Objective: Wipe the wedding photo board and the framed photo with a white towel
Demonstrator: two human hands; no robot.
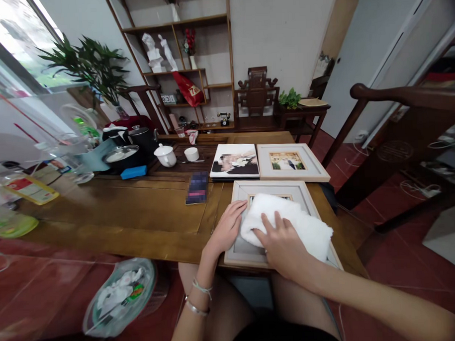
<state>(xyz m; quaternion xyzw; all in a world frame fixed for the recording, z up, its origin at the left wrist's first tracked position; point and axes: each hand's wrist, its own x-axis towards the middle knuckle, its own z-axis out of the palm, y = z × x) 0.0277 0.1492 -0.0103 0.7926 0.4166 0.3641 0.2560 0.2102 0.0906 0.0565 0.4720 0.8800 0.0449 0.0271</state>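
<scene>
A picture frame (310, 187) with a pale wooden edge lies flat at the table's front. A folded white towel (315, 232) covers much of its middle and right side, hiding most of the picture. My right hand (284, 243) presses down on the towel, fingers bent into the cloth. At the frame's left side rests my left hand (227, 227), its fingers stretched out flat, the tips beside the towel. Behind it lie a second picture frame (317, 165) and a photo panel (216, 166) showing a picture with flowers.
Left of the frames a phone (197, 187) lies on the wooden table (140, 223). Further back are a white lidded cup (165, 155), a small white bowl (191, 154), a blue sponge (134, 172) and a kettle (141, 138). A lined bin (88, 314) stands below; a wooden chair (397, 120) is right.
</scene>
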